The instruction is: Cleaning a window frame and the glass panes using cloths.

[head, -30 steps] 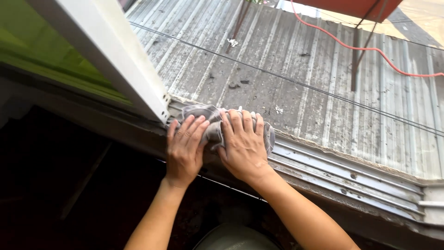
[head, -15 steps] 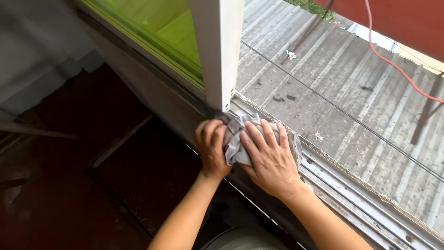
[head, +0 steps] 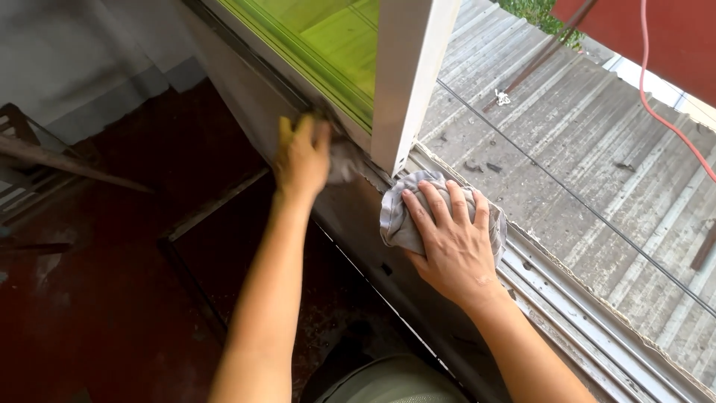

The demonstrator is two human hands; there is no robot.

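Grey crumpled cleaning cloth lies on the metal window sill track, just beside the foot of the white window frame post; this is the single head view. Right hand rests flat on top of the cloth, palm down, fingers spread apart and laid over the folds, pressing the fabric against the track rather than pinching it. Part of the cloth shows to the left of the hand and a narrow edge shows past the little finger on the right. Left hand is raised, well apart from the cloth, up against the lower rail of the window sash with the green-tinted glass pane. That hand is blurred; its fingers appear bunched close together against the rail, but whether they grip anything cannot be told. A pale smudge lies just right of the left hand; its nature cannot be told. Both forearms run up from the lower edge of the view. Beyond the sill lies a grey corrugated metal roof, crossed by a thin dark wire and, at the upper right, a red cable. Inside, below the sill, the dark red floor is visible, with a dark wooden chair at the left edge.
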